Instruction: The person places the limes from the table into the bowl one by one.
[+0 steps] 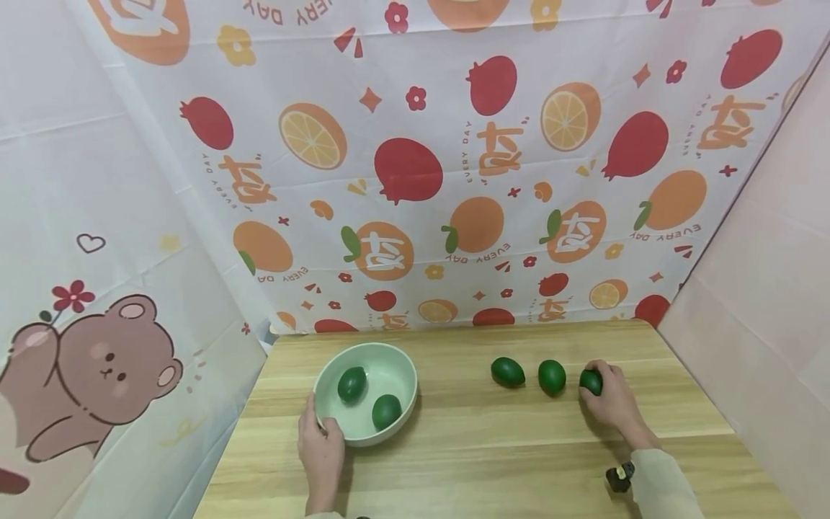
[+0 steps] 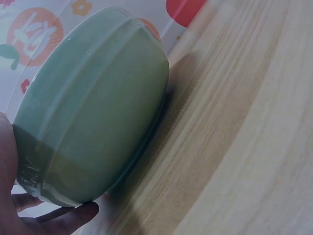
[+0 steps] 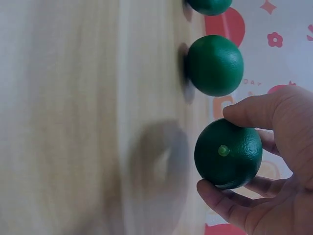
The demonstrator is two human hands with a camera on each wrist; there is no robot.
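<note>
Green, glossy and rounded, the held fruit (image 1: 591, 383) sits at the right end of a row on the wooden table (image 1: 467, 461), beside the middle fruit (image 1: 552, 377) and, further left, the end fruit (image 1: 508, 372). The right hand (image 1: 609, 400) pinches it between thumb and fingertips; whether it touches the wood is hard to tell. Its smooth skin could slip from so light a hold, and a knock might set the middle fruit rolling.

The left hand (image 1: 322, 447) grips the near left side of the bowl (image 1: 392, 364), well apart from the row. Pulling down on that rim could tip it, knocking the back fruit (image 1: 352, 385) and front fruit (image 1: 387, 411) inside together.

Lettering shows only on the wall cloth (image 1: 428, 101): "EVERY DAY", repeated, some upside down, with orange and white characters. No brand is visible on bowl or fruit.
</note>
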